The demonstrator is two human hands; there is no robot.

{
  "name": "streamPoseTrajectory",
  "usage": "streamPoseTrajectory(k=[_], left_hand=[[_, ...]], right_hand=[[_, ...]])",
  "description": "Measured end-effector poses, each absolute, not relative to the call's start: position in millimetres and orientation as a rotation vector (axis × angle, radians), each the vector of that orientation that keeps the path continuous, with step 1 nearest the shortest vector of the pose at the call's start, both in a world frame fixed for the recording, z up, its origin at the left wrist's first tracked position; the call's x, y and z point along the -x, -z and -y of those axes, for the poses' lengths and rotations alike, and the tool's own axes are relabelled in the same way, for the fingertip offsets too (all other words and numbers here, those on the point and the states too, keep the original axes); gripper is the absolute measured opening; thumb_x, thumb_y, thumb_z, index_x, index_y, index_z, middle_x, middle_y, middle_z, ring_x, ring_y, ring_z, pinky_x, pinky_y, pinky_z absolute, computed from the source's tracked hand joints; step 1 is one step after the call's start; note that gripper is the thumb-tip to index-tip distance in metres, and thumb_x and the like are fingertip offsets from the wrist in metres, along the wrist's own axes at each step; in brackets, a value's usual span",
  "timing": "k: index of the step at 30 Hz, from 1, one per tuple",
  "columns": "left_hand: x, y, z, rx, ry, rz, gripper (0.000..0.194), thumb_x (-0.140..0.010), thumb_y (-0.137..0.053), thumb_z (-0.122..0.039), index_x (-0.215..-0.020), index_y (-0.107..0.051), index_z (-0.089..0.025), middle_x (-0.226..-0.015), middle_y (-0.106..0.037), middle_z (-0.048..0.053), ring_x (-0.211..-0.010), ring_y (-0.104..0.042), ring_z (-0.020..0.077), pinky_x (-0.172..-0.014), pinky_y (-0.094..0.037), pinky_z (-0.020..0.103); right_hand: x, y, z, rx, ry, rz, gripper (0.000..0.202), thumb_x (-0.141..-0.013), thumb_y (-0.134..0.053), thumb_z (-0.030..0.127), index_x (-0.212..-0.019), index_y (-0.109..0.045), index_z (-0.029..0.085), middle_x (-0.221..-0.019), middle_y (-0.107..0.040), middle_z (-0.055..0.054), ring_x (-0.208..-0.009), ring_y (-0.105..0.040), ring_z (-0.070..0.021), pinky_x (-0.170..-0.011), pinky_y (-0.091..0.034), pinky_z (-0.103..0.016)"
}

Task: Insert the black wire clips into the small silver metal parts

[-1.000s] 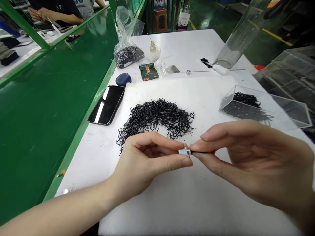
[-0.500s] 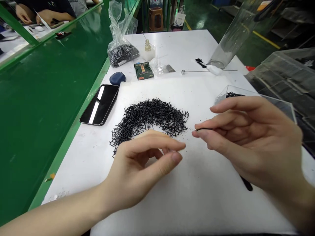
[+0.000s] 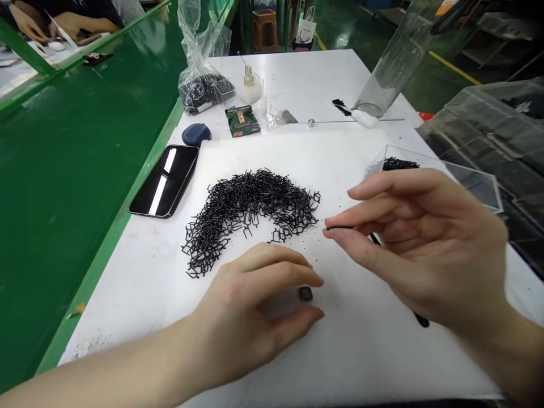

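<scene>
My right hand [image 3: 425, 243] pinches a thin black piece [image 3: 340, 228] between thumb and fingertips, above the white table. A dark slim rod-like tool [image 3: 421, 320] shows partly from under that hand; whether it is held or lies on the surface I cannot tell. My left hand [image 3: 259, 306] is low over the white sheet, thumb and fingers apart. A small dark block [image 3: 305, 293] sits in the gap between them, not visibly gripped. Just beyond is a curved heap of small black forked pieces [image 3: 255, 192].
A phone [image 3: 164, 181] and a blue case [image 3: 196, 135] lie left. Behind are a bag of black pieces [image 3: 206, 93], a small bottle [image 3: 249, 76] and a green packet [image 3: 242, 120]. A clear box [image 3: 480, 187] and a glass cylinder [image 3: 389, 68] stand right. Another person's hands [image 3: 63, 25] are far left.
My left hand has moved down toward me and its thumb and fingers have parted, with the dark block now showing between them. My right hand keeps its pinch.
</scene>
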State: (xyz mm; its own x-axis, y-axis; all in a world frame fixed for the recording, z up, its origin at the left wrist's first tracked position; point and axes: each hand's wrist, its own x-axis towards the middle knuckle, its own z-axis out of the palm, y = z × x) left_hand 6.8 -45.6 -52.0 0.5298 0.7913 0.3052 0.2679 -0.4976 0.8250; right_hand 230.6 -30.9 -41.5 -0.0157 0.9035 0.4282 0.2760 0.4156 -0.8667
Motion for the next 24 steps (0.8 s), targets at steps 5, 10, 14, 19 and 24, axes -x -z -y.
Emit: streamPoseTrajectory(k=[5,10,14,19,24], left_hand=[[-3.9,46.5,47.4,-1.864,-1.185,-0.873,0.054,-0.088,-0.088,-0.014,-0.138,-0.076,-0.03,-0.111,-0.069,0.005,-0.096,-0.061,0.0188,-0.076,-0.056,0.029],[-0.4,46.6,47.1,-1.826,-1.115,-0.785,0.066,-0.09,-0.085,-0.015,-0.151,-0.068,-0.035,-0.127,-0.069,0.008,-0.107,-0.059,0.022,-0.08,-0.057,0.031],[0.4,45.1,46.8,-1.795,-1.039,-0.776,0.067,-0.09,-0.085,-0.015,-0.152,-0.068,-0.033,-0.133,-0.069,0.009,-0.108,-0.061,0.0218,-0.087,-0.058,0.032],[-0.6,46.7,45.8,-1.799,-1.062,-0.762,0.063,-0.092,-0.078,-0.008,-0.149,-0.07,-0.033,-0.123,-0.071,0.008,-0.102,-0.062,0.0198,-0.082,-0.058,0.031],[-0.4,48.6,44.7,-1.798,-1.05,-0.736,0.066,-0.092,-0.073,-0.004,-0.149,-0.07,-0.038,-0.121,-0.071,0.009,-0.099,-0.064,0.0206,-0.074,-0.06,0.031]], right_hand=[[-230.0,39.8,33.0,1.077,-0.738,1.552,0.04,-0.088,-0.086,0.012,-0.117,-0.074,0.037,-0.093,-0.084,0.004,-0.086,-0.084,-0.0203,-0.066,-0.068,-0.034],[-231.1,40.3,34.4,1.089,-0.722,1.558,0.043,-0.087,-0.087,0.013,-0.119,-0.074,0.039,-0.092,-0.085,0.004,-0.084,-0.084,-0.0232,-0.067,-0.068,-0.038],[-230.4,41.3,33.7,1.054,-0.758,1.574,0.042,-0.089,-0.085,0.012,-0.12,-0.074,0.039,-0.094,-0.085,0.004,-0.086,-0.085,-0.0222,-0.067,-0.068,-0.037],[-229.5,40.8,33.5,1.027,-0.764,1.59,0.041,-0.088,-0.085,0.011,-0.118,-0.075,0.037,-0.092,-0.086,0.005,-0.082,-0.084,-0.021,-0.064,-0.065,-0.036],[-232.3,39.5,32.0,0.993,-0.757,1.637,0.037,-0.088,-0.084,0.008,-0.112,-0.077,0.036,-0.095,-0.087,0.006,-0.087,-0.084,-0.0205,-0.069,-0.065,-0.037]])
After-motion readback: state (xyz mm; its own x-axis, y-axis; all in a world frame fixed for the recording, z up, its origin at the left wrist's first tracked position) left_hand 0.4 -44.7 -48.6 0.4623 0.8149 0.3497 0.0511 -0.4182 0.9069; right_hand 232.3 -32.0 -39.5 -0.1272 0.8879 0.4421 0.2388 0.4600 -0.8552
